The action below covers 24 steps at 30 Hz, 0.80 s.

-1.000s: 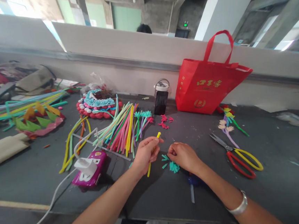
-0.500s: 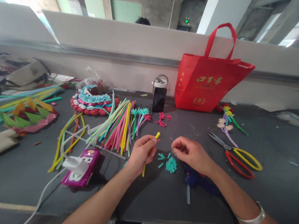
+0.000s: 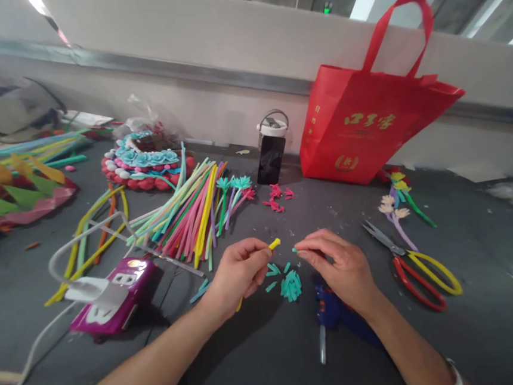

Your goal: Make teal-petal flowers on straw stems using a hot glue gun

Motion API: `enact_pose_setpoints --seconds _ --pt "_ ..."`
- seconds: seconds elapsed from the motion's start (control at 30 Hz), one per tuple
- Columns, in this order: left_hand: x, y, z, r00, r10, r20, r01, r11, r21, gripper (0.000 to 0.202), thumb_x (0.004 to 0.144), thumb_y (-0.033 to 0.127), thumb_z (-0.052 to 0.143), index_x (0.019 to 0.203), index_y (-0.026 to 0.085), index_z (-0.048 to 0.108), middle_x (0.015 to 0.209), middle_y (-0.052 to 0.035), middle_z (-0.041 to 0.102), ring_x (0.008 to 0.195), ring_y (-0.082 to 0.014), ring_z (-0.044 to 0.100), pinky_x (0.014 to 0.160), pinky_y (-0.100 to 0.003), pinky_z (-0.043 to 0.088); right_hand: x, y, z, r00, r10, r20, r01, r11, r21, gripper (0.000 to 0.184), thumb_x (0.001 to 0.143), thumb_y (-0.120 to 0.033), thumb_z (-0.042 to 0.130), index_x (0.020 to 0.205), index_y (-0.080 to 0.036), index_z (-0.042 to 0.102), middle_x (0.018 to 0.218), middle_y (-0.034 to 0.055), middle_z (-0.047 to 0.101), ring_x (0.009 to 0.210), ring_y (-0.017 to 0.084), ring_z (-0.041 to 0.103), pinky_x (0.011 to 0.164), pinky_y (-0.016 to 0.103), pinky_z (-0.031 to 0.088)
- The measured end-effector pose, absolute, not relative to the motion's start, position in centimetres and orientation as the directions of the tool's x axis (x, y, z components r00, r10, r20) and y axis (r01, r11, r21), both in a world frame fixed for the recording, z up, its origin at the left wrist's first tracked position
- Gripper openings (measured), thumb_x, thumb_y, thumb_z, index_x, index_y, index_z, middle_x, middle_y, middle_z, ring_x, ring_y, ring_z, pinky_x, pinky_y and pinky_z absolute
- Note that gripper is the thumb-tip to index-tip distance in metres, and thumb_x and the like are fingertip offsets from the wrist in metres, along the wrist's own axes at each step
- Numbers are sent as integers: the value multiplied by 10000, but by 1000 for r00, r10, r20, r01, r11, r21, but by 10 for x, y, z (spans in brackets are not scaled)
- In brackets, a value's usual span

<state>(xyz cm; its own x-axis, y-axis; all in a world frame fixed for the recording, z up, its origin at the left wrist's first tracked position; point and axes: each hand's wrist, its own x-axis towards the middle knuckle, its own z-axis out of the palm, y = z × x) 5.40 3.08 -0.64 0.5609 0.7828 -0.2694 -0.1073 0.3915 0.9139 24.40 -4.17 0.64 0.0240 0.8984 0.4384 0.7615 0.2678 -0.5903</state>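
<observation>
My left hand is closed around a yellow stick, whose tip pokes out toward the right. My right hand pinches a tiny teal piece between thumb and forefinger, a few centimetres from the yellow tip. Below both hands a small heap of teal pieces lies on the dark grey table. A blue glue gun lies under my right wrist, partly hidden by it.
A fan of coloured sticks lies left of my hands, beside a purple power strip with a white cable. Red-and-yellow scissors lie to the right. A red bag, a dark bottle and a beaded cake-like piece stand at the back.
My right hand has lifted off the teal heap with a small piece and moved up toward the yellow tip. The view has dipped and shifted slightly; the glue gun now shows.
</observation>
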Motion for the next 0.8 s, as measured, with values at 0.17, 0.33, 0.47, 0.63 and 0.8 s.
enact_pose_setpoints --seconds 0.17,0.33,0.47,0.63,0.8 --pt "55 30 -8 542 786 -298 -26 370 929 216 739 368 685 710 172 600 380 79 422 294 -36 233 303 -174 122 244 -42 5 -19 909 416 764 282 -581 180 957 -244 526 979 -269 703 936 25 679 887 167 648 800 276 509" --pt "57 27 -10 559 785 -267 -3 325 946 222 734 372 683 688 165 616 375 82 401 318 -36 264 337 -167 155 241 -43 3 -48 918 393 746 295 -598 157 941 -207 525 978 -256 669 926 15 660 774 131 627 694 237 505" --pt "57 27 -14 569 786 -241 35 269 962 195 752 349 662 691 169 620 385 84 404 328 -39 280 353 -169 178 239 -44 1 24 935 353 724 227 -651 138 886 -184 573 1003 -247 609 820 -16 648 690 115 602 645 219 492" --pt "57 27 -18 567 795 -215 63 218 974 186 760 341 667 707 165 637 395 87 395 341 -42 289 364 -172 194 239 -45 -1 58 938 342 719 199 -666 144 868 -197 577 1004 -243 588 809 -18 647 676 110 601 642 221 498" --pt "57 26 -19 583 782 -222 66 227 972 205 761 359 682 712 164 644 395 91 372 344 -41 266 364 -177 180 239 -44 -3 66 933 353 711 204 -673 135 871 -203 565 999 -240 588 807 -15 643 681 109 604 642 219 501"
